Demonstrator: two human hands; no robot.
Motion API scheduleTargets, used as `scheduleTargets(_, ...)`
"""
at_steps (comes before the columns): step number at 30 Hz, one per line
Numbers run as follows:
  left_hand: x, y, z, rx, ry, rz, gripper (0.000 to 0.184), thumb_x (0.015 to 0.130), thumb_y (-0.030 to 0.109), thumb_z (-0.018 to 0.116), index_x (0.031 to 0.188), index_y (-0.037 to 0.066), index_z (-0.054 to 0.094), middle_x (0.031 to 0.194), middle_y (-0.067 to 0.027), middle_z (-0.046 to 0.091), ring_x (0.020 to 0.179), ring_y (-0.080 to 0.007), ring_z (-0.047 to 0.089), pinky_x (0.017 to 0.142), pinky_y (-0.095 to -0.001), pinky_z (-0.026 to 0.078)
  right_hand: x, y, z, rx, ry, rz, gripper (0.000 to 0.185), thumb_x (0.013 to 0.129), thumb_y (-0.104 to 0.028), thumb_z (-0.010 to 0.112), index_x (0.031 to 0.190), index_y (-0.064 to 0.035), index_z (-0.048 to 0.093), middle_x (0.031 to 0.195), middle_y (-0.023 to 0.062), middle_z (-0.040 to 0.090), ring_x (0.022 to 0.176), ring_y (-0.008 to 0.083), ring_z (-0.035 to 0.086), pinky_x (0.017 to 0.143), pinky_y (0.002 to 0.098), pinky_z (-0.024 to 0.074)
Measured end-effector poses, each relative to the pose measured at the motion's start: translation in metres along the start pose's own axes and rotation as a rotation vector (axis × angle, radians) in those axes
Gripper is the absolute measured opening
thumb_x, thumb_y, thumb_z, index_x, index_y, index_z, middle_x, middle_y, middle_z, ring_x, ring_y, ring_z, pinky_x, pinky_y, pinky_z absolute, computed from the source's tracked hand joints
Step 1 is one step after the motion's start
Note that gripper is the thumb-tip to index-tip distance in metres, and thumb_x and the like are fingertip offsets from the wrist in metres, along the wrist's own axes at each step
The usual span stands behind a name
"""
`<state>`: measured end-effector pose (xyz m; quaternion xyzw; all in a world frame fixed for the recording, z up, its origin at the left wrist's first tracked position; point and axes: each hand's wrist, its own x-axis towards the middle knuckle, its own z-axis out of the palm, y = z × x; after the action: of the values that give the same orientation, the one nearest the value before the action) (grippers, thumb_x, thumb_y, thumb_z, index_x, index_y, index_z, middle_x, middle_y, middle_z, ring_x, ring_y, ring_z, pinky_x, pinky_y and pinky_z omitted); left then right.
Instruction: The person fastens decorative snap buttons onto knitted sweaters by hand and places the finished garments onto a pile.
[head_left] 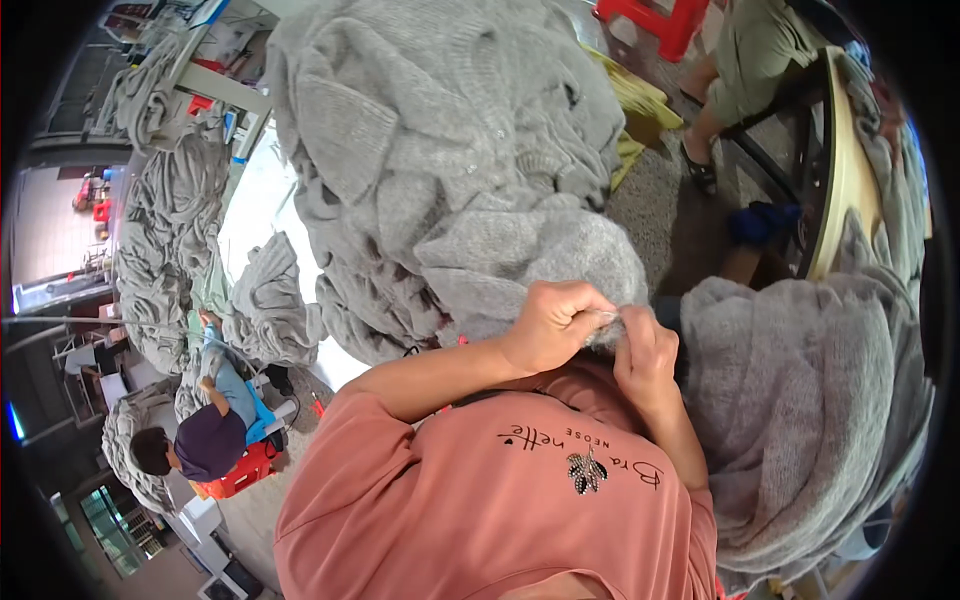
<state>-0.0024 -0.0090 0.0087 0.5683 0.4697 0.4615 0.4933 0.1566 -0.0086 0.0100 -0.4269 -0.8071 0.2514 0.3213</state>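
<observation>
A grey knitted garment (545, 250) is bunched up in front of my chest. My left hand (560, 322) is closed in a pinch at its near edge, thumb against the curled fingers. Close beside it, my right hand (645, 352) is closed too, its fingertips pinching the same fuzzy edge. A small pale bit of knit or yarn shows between the two sets of fingertips; its exact form is too small to make out. The garment's far side rests against a large heap of grey knitwear (430, 110).
More grey knitwear (790, 400) is piled at my right. Leftward, a white tabletop (262, 190) carries further grey heaps. A seated person (210, 440) is at lower left; another person's leg (700, 120) and a red stool (655, 22) are at upper right.
</observation>
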Motion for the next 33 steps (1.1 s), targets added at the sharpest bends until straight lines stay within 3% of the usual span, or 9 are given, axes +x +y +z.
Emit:
scheduleTargets(3, -0.001, 0.001, 0.002, -0.058, 0.020, -0.157, 0.002, 0.073, -0.002, 0.061, 0.075, 0.000, 0.060, 0.063, -0.0033, 0.059, 0.057, -0.0043, 0.051, 0.048, -0.0209, 0.040, 0.002, 0.004, 0.004, -0.069, 0.067, -0.026, 0.024, 0.060, 0.008, 0.051, 0.083, 0.0015, 0.055, 0.066, 0.0146, 0.053, 0.051, 0.0291, 0.053, 0.045, 0.0343, 0.0425)
scheduleTargets(6, -0.002, -0.007, 0.009, -0.039, 0.095, -0.078, 0.002, 0.073, -0.001, 0.061, 0.074, 0.000, 0.060, 0.063, -0.0029, 0.059, 0.057, -0.0040, 0.050, 0.049, -0.0210, 0.040, -0.001, 0.006, 0.010, -0.040, 0.113, 0.004, 0.021, 0.061, 0.008, 0.050, 0.081, 0.0016, 0.055, 0.063, 0.0155, 0.051, 0.050, 0.0292, 0.053, 0.045, 0.0337, 0.0413)
scheduleTargets(10, -0.002, -0.010, 0.015, 0.107, 0.176, 0.097, 0.003, 0.073, -0.001, 0.060, 0.073, 0.002, 0.060, 0.062, -0.0063, 0.058, 0.054, -0.0096, 0.053, 0.048, -0.0235, 0.041, -0.002, 0.004, 0.007, 0.182, 0.003, 0.298, 0.019, 0.063, 0.007, 0.047, 0.079, 0.0019, 0.054, 0.060, 0.0194, 0.047, 0.051, 0.0320, 0.053, 0.046, 0.0324, 0.0401)
scheduleTargets(14, -0.006, -0.023, 0.016, 0.219, 0.185, 0.210, 0.003, 0.075, 0.006, 0.058, 0.072, 0.007, 0.057, 0.065, -0.0088, 0.054, 0.059, -0.0248, 0.054, 0.050, -0.0322, 0.042, -0.006, 0.013, 0.016, 0.135, 0.025, 0.235, 0.018, 0.064, 0.005, 0.042, 0.078, 0.0030, 0.054, 0.063, 0.0208, 0.047, 0.053, 0.0359, 0.052, 0.047, 0.0351, 0.0394)
scheduleTargets(16, -0.006, -0.023, 0.015, 0.380, 0.230, 0.425, 0.006, 0.073, 0.006, 0.056, 0.068, 0.006, 0.051, 0.061, -0.0082, 0.047, 0.054, -0.0263, 0.049, 0.047, -0.0356, 0.040, -0.004, 0.010, 0.019, 0.152, 0.039, 0.216, 0.018, 0.064, 0.003, 0.039, 0.076, 0.0030, 0.052, 0.060, 0.0191, 0.045, 0.047, 0.0314, 0.047, 0.045, 0.0348, 0.0370)
scheduleTargets(22, -0.024, -0.020, 0.005, 0.462, 0.353, 0.410, 0.009, 0.070, 0.009, 0.057, 0.068, 0.005, 0.049, 0.061, -0.0084, 0.045, 0.052, -0.0266, 0.048, 0.046, -0.0370, 0.038, 0.016, 0.004, 0.027, 0.407, -0.117, 0.218, 0.008, 0.071, 0.002, 0.041, 0.070, 0.0031, 0.048, 0.052, 0.0080, 0.043, 0.050, 0.0085, 0.040, 0.044, 0.0270, 0.0339)
scheduleTargets(25, -0.026, -0.011, -0.003, 0.400, 0.428, 0.467, 0.010, 0.070, 0.010, 0.058, 0.068, 0.003, 0.050, 0.060, -0.0093, 0.045, 0.050, -0.0268, 0.047, 0.045, -0.0369, 0.038, 0.022, 0.002, 0.021, 0.682, -0.203, 0.311, 0.013, 0.070, 0.006, 0.042, 0.075, 0.0040, 0.053, 0.063, -0.0012, 0.050, 0.061, 0.0054, 0.042, 0.053, 0.0198, 0.0351)
scheduleTargets(28, -0.026, -0.010, -0.004, 0.462, 0.402, 0.519, 0.010, 0.068, 0.009, 0.058, 0.068, 0.003, 0.050, 0.060, -0.0090, 0.047, 0.049, -0.0260, 0.047, 0.045, -0.0354, 0.038, 0.026, -0.003, 0.017, 0.678, -0.213, 0.300, 0.011, 0.070, 0.006, 0.042, 0.074, 0.0039, 0.052, 0.059, 0.0010, 0.049, 0.058, 0.0044, 0.042, 0.050, 0.0198, 0.0346)
scheduleTargets(33, -0.016, -0.009, -0.006, 0.634, 0.410, 0.650, 0.014, 0.058, 0.010, 0.058, 0.066, 0.005, 0.048, 0.058, -0.0059, 0.044, 0.048, -0.0227, 0.046, 0.043, -0.0338, 0.035, 0.027, -0.005, 0.021, 0.494, -0.158, 0.236, 0.011, 0.082, -0.001, 0.045, 0.072, 0.0024, 0.048, 0.057, -0.0009, 0.044, 0.055, 0.0027, 0.037, 0.046, 0.0195, 0.0307)
